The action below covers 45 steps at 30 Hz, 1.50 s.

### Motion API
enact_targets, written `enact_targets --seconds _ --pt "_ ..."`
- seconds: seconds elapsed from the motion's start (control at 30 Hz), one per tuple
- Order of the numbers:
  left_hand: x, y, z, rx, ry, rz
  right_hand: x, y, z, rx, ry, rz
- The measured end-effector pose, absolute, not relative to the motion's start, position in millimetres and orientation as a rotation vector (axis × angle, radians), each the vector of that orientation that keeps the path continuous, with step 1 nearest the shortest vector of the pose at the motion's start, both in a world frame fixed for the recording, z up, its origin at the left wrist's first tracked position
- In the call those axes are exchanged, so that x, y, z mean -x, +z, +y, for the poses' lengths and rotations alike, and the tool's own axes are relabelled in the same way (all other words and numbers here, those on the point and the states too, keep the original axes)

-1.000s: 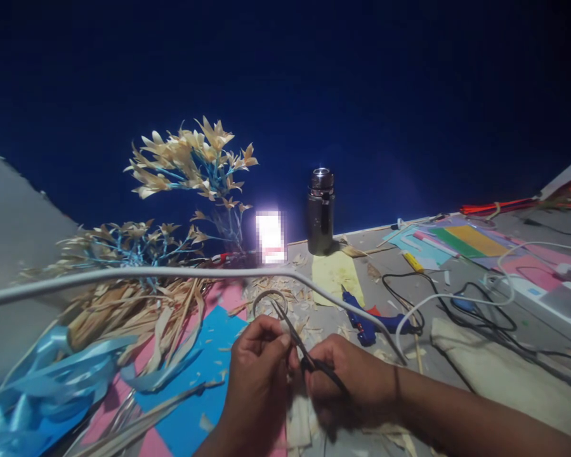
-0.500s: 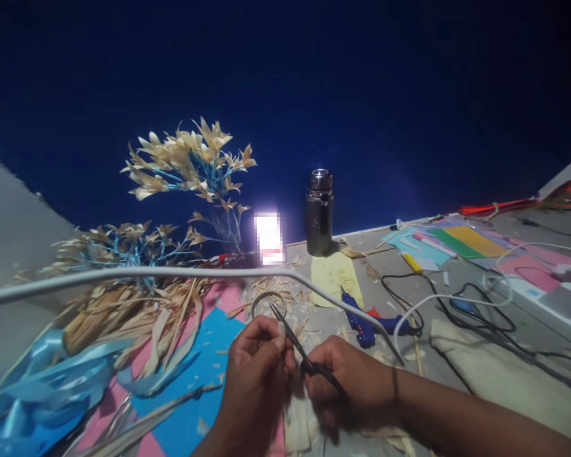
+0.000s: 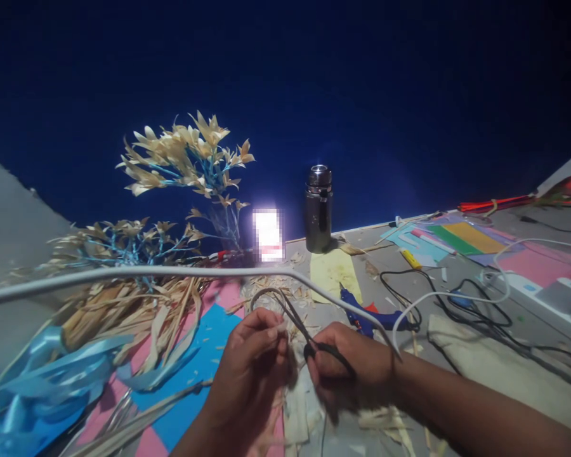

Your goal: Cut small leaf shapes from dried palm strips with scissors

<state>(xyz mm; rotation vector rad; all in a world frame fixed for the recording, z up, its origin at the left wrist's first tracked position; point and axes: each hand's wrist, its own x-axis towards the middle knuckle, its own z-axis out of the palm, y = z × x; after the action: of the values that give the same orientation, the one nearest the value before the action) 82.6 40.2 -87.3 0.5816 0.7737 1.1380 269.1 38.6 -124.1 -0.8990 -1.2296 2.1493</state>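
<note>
My right hand [image 3: 335, 362] grips dark-handled scissors [image 3: 301, 322], its fingers through the loops and the blades pointing up and to the left. Close beside the blades is my left hand [image 3: 254, 346], its thumb and fingertips pinched on a small pale strip [image 3: 280, 327], perhaps dried husk; most of it is hidden by the fingers. Just beyond the fingertips a ring-shaped roll [image 3: 261, 293] lies among the scraps. Husk scraps [image 3: 297, 412] are scattered under and around both hands.
A white cable [image 3: 171, 273] crosses in front. Dried-leaf flowers [image 3: 185, 158] stand behind blue ribbon [image 3: 66, 368] and blue paper [image 3: 185, 374]. A flask [image 3: 318, 212], yellow paper [image 3: 335, 276], a blue glue gun [image 3: 361, 311], black cords [image 3: 480, 311] and a pale pouch [image 3: 495, 374] lie rightward.
The scissors have drawn slightly right and away from the left fingertips. My left hand has shifted a little, still pinching the strip. The camera view has moved slightly.
</note>
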Motion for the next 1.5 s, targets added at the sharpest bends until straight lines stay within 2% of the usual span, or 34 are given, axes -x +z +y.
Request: enact_targets --seconds 0.3,0.63,0.93,1.5 --pt "-74 -80 48 -0.532 1.024 0.6 -274 -107 37 1.119 2.22 -1.333" --pt "-63 -82 50 -0.556 0.884 0.649 -290 -117 41 1.07 2.268 -1.496" --pt "-65 -80 51 -0.62 0.863 0.72 -289 -102 42 1.104 2.282 -1.57" --pt "-66 -75 52 -0.694 0.907 0.832 -288 -107 44 1.203 2.224 -1.612"
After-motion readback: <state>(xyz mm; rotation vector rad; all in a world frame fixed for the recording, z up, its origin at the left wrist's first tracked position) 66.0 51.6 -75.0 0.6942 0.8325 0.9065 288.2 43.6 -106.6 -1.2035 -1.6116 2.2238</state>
